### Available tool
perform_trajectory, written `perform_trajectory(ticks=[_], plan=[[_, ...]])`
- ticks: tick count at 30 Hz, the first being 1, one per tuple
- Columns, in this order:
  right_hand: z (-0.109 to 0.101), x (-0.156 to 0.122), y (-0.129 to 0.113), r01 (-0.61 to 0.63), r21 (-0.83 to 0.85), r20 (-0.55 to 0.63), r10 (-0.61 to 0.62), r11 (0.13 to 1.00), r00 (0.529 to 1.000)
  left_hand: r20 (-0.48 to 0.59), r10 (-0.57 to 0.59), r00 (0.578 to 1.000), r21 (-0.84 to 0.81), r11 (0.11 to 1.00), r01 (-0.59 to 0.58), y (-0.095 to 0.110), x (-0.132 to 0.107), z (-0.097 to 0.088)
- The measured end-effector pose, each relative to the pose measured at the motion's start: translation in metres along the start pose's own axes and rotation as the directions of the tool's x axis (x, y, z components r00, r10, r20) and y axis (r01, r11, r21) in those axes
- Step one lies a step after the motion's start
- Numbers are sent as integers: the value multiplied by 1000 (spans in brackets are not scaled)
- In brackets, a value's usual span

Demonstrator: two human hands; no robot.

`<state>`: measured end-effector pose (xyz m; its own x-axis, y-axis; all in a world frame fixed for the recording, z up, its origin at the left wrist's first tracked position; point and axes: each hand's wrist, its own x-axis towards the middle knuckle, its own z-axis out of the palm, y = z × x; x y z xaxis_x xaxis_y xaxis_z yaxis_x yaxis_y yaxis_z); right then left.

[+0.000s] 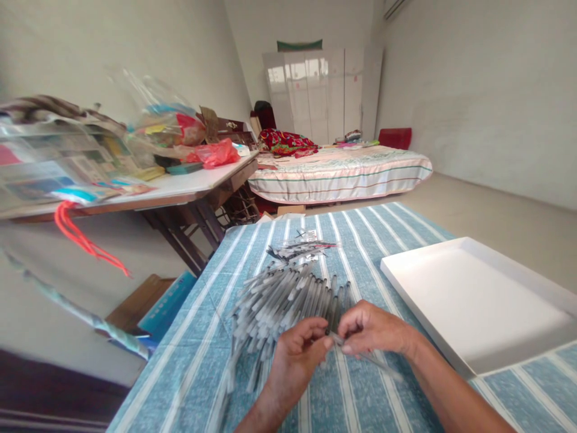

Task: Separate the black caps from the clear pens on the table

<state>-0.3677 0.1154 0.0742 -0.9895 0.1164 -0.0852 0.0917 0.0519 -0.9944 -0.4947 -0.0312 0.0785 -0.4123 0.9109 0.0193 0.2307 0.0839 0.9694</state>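
Note:
Just in front of me, a thin translucent pen [382, 364] slants between my two hands. My right hand [376, 328] pinches it between thumb and fingers, with its long end trailing out below to the right. At the other end, the thumb and forefinger of my left hand [297, 352] close around its dark tip; the exact grip there is partly hidden. A large heap of similar clear-grey pens [274, 300], many with dark ends, lies just beyond and left of my hands. Behind the heap is a smaller scatter of thin black pieces [302, 248], one reddish.
A shallow white box [482, 294] sits at the right on the striped blue cloth [180, 361]. To the left stands a side table [198, 185] loaded with plastic bags [219, 154], a red cord [85, 237] hanging off it. Beyond is a bed [342, 177].

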Motion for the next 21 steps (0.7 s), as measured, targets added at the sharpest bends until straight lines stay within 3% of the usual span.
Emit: perform_trajectory(ticks=[2,4,9,16,21], plan=[[3,2,0,73,107,-71,-66,992,995,37,-111,993,-161,980,116,-1,0,4],[7,5,1,162,182,-192,-126,970,973,91,-172,981,-203,961,187,3,-2,8],[18,14,2,267,246,-414,-148,932,898,178,-216,960,-266,929,258,15,-12,19],[27,18,3,295,368,-391,-142,882,909,-42,-226,973,-101,970,221,9,-7,19],[26,16,3,273,338,-351,-148,901,925,36,-247,968,-162,955,249,10,-8,18]])
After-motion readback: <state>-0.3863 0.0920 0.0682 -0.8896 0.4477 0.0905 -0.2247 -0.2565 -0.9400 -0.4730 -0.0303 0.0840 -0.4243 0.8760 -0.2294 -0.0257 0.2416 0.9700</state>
